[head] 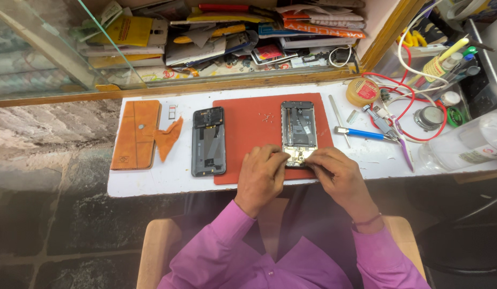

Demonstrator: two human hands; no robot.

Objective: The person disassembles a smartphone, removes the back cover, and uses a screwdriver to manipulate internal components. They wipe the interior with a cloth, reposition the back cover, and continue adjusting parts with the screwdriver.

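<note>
White and cluttered along its right edge, the worktop (152, 184) carries a red mat (243, 144) near its middle, and on the mat's right half lies an opened phone (298, 128) with its back removed and its insides bare. Its long axis runs from the near edge of the worktop toward the far edge, the lower end pointing at the person. Both hands meet at that near end: the left hand (260, 179) has its fingers curled together and pressing on the phone's lower left corner, and the right hand (339, 176) is pinched on the lower right; whether a tool sits between those fingers cannot be told. A cluster of tiny screws (267, 116) lies loose on the mat just left of the phone, and I judge a brush of the left wrist or sleeve could scatter them off the mat. Too hard a push at the exposed lower board could, in my judgement, bend a connector or slide the phone toward the near edge, since nothing clamps it. The removed back cover (209, 141) lies parallel, half off the mat's left edge, with a brown leather case (136, 134) farther left. A blue-handled screwdriver (361, 133) and tweezers (339, 120) rest right of the mat, near tangled red wire (406, 101), which could snag a reaching hand
</note>
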